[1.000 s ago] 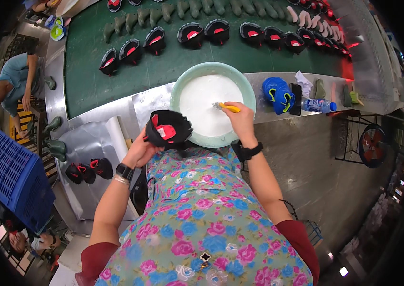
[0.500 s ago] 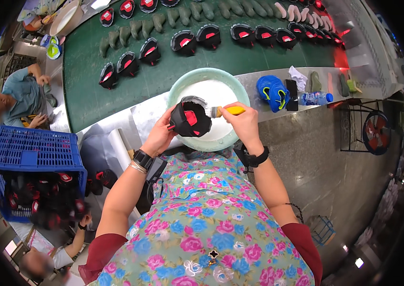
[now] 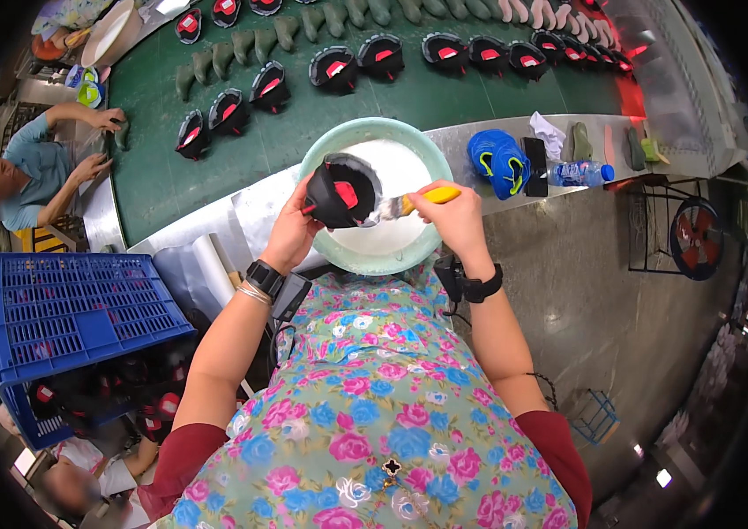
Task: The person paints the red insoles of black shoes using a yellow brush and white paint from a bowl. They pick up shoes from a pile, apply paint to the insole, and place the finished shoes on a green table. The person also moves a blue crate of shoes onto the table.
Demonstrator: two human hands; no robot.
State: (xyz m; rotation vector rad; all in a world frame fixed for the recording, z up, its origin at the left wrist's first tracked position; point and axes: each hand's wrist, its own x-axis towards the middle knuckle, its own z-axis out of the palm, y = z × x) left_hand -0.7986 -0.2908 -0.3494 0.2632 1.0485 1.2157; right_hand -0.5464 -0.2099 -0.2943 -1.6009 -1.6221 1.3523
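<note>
My left hand [image 3: 287, 231] is closed round the side of a black shoe upper [image 3: 332, 201] with a red patch inside, held over the basin with its opening tipped to the right. A brush [image 3: 432, 197] with a yellow handle is gripped in my right hand [image 3: 458, 224]. Its whitened bristles touch or nearly touch the upper's right edge. Below both hands stands a round pale green basin [image 3: 310, 160] holding white liquid [image 3: 405, 163]. The upper's underside and my left fingertips are partly hidden.
Across the green conveyor belt [image 3: 303, 119] run rows of black uppers [image 3: 333, 69] and foot-shaped forms [image 3: 265, 44]. On the metal ledge lie a blue sneaker [image 3: 499, 165], a phone [image 3: 534, 167] and a bottle [image 3: 581, 173]. A blue crate [image 3: 83, 304] of uppers is at left; co-workers sit nearby.
The brush has moved from the upper's far edge down along its right side. The upper is turned slightly. At left, a co-worker's hands reach to the belt and the blue crate has shifted.
</note>
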